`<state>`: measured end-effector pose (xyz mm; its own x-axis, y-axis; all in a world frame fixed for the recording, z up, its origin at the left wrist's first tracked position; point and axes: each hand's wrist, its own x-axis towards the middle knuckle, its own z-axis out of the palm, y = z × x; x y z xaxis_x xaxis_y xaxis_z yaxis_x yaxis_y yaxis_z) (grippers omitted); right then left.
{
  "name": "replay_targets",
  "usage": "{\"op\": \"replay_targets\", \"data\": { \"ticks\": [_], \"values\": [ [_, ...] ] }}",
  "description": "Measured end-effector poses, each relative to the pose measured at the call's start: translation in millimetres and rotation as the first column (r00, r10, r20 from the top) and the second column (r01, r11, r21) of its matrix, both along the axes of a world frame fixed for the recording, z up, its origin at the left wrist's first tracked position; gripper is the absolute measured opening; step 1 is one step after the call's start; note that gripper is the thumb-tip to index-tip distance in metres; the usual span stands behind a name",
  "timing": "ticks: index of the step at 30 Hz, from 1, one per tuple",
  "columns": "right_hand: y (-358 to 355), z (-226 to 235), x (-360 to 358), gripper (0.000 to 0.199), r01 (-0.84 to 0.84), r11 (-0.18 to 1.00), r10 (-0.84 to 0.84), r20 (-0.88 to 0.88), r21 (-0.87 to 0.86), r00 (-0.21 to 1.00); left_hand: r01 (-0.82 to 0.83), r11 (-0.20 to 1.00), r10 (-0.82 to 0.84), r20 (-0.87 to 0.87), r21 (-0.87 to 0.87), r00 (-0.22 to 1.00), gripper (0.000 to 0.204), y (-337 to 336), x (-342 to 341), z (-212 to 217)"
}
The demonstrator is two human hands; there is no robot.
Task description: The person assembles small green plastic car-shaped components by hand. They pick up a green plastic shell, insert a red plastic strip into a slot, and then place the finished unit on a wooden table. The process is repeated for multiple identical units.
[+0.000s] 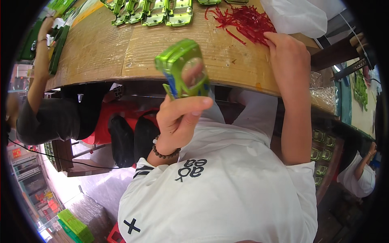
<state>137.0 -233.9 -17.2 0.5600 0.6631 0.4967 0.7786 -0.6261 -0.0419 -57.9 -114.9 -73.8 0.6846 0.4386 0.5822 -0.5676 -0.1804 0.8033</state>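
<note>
My left hand (178, 121) is raised in front of the table edge, its fingers closed around the lower end of a green toy car body shell (185, 65). The shell is tilted up, smeared by motion, with a window opening in it and blue patches on its side. At the right, my right hand (288, 60) reaches over the table with its fingers pinched together at the edge of a heap of thin red strips (249, 25). Its fingertips touch the red strips, and the grip itself is partly hidden.
Several green car shells (156, 12) stand in rows at the table's far side. A white plastic bag (298, 16) lies beyond my right hand. The wooden table (97, 52) has a film-covered top. At the left a co-worker's arm (39, 65) reaches toward green parts; another person (358, 174) sits far right.
</note>
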Motion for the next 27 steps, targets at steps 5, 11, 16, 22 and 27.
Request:
{"op": "replay_targets", "data": {
  "ticks": [5,11,16,22,27],
  "values": [
    [0.2,9.4,-7.4,0.026,0.074,0.994,-0.061,-0.154,0.077,0.986,0.047,0.963,-0.033,-0.056,0.264,0.998,0.013,2.2,6.6,-4.1],
    [-14.2,10.3,-6.8,0.025,-0.015,0.914,0.148,-0.298,0.405,0.943,0.147,0.970,-0.122,-0.132,0.192,0.984,0.022,-7.7,8.0,-0.5],
    [-26.0,16.4,-39.1,0.020,-0.437,0.667,0.608,-0.102,0.603,0.787,0.250,0.936,-0.204,-0.196,0.249,0.959,0.037,-13.0,14.4,-4.6],
    [-26.6,11.2,-46.9,0.023,-0.491,0.660,0.633,-0.070,0.569,0.771,0.223,0.915,-0.170,-0.180,0.337,0.969,0.037,-20.2,20.2,-4.4],
    [-26.2,3.6,-44.2,0.029,-0.531,0.644,0.651,-0.029,0.551,0.759,0.222,0.863,-0.130,-0.225,0.453,0.966,0.034,-20.5,18.7,1.7]
  ]
}}
